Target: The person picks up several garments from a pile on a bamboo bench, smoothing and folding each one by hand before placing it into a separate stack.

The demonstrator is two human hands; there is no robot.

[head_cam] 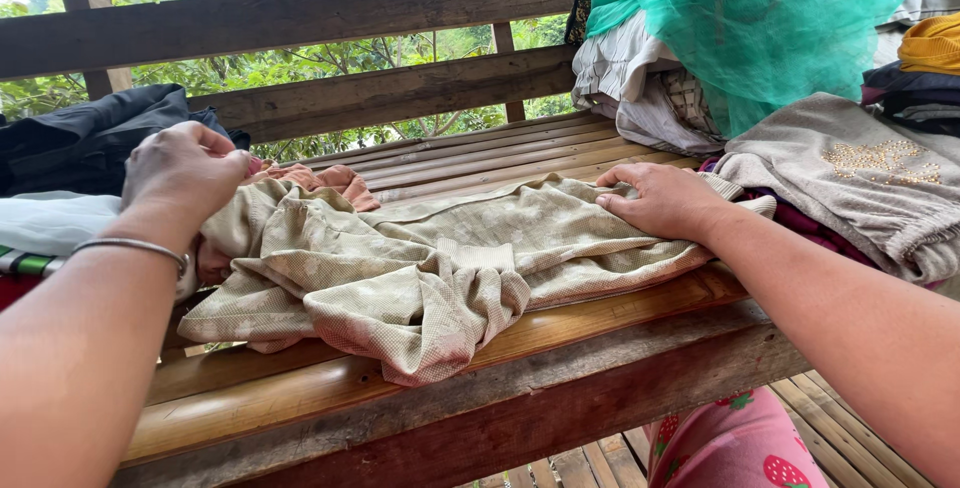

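A beige patterned garment (430,268) lies spread and crumpled across a bamboo-slat bench (400,378). My left hand (185,170), with a thin metal bangle on the wrist, is closed on the garment's left end, near a pink cloth (330,180). My right hand (665,198) rests flat on the garment's right end, fingers pointing left, pressing it to the bench.
A grey-brown sweater with bead trim (850,183) lies at the right. Behind it are piled clothes under a green net (760,18). Dark clothing (90,138) and white cloth (50,220) sit at the left. A wooden rail (300,13) runs behind.
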